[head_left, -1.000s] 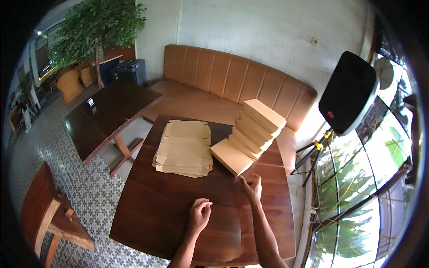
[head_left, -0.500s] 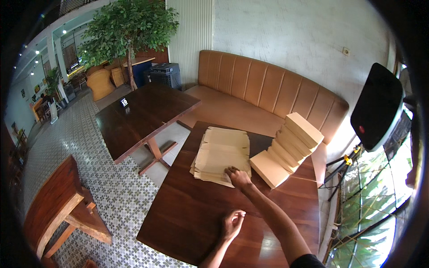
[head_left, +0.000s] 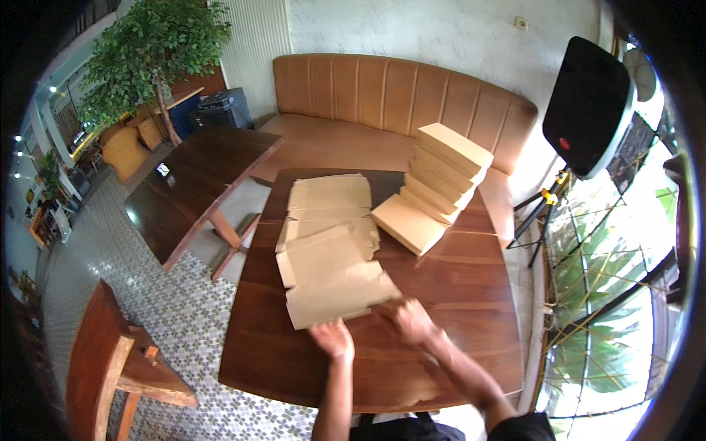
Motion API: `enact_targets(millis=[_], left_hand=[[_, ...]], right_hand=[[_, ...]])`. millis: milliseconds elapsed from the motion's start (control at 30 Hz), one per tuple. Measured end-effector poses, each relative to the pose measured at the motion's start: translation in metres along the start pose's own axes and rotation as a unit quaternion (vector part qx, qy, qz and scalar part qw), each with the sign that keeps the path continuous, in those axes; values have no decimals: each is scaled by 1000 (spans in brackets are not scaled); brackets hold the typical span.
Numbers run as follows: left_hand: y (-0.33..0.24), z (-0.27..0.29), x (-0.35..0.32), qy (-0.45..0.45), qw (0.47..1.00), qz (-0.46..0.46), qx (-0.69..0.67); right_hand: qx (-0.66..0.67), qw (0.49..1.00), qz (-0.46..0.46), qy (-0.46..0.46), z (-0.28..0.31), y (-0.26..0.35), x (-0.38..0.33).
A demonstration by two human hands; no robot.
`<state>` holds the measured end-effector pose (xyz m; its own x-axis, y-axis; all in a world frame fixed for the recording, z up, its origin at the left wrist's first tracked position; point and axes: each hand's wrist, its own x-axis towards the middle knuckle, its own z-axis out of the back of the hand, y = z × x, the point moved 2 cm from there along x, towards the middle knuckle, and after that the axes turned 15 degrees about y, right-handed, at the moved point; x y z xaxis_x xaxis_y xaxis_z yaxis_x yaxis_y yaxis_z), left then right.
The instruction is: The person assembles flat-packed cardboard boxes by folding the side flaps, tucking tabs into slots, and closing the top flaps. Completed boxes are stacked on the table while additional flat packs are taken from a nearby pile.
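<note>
A flat, die-cut cardboard box blank (head_left: 334,275) lies tilted over the near part of a stack of similar blanks (head_left: 329,195). My left hand (head_left: 333,340) is closed at the near edge of that top blank, its fingertips partly hidden. At the right near corner my right hand (head_left: 413,321), smeared by motion, is closed on the blank. Right of the blanks, several folded cardboard boxes (head_left: 412,224) stand in a leaning, stepped pile.
All this rests on a dark brown wooden table (head_left: 456,309). A brown padded bench (head_left: 397,92) runs behind it. A second table (head_left: 206,165) is at left, near a wooden chair (head_left: 99,360). A black loudspeaker (head_left: 588,106) on a tripod stands at right.
One blank has been drawn from the stack toward me and turned at an angle. My left hand has moved up to its near edge; my right hand has come nearer. The view has shifted.
</note>
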<state>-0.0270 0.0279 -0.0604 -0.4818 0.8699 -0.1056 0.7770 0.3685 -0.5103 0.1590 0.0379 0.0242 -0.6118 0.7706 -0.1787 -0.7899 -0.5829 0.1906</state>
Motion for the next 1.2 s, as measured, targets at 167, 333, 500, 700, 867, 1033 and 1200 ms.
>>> enact_targets(millis=[167,333,500,700,867,1033,1200], left_hand=[[-43,5,18,192,957,176,128],[-32,-25,20,322,862,188,345],[-36,-24,18,359,828,195,383],[-50,-62,4,268,674,-63,686],[-7,-150,-36,410,768,37,491],[63,-210,-27,405,592,210,665],[72,-205,-27,436,611,252,610]], right_hand=[[164,965,183,-94,-7,4,-141],[419,904,59,-57,-21,-33,-177],[462,788,-158,-376,-23,-102,-109],[487,779,-104,-380,-24,-95,-77],[404,816,-116,-398,-24,-86,-88],[310,835,-58,-451,-16,-79,-93],[415,804,-65,-421,-19,-84,-94]])
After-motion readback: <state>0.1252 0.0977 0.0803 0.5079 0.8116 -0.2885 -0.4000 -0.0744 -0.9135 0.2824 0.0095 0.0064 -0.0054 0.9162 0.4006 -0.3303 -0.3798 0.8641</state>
